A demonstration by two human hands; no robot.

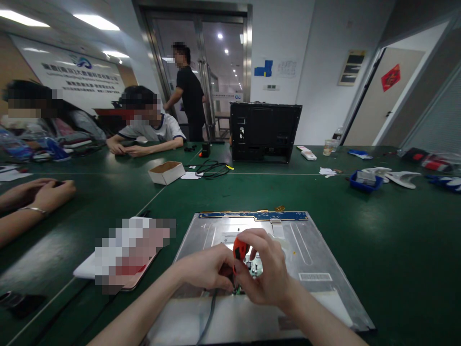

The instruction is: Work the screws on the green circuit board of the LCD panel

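In the head view, a flat display panel (317, 259) lies face down in front of me, its silver metal back upward. My right hand (268, 271) grips the red and black handle of a screwdriver (239, 249), upright with the shaft down toward a small green circuit board (256, 265). Beside it, my left hand (207, 264) is closed low over the board's left side; whatever its fingers pinch is hidden. A dark cable (211, 315) runs from under that hand toward me. Along the panel's far edge sits a narrow blue circuit strip (248, 216).
Blurred phone-like items (133, 254) lie left of the panel. Farther back are a small white box (166, 173), coiled black cable (212, 169), a black monitor housing (266, 132) and a blue tray (365, 181). Another person's hands (46, 197) rest at the left; others are beyond.
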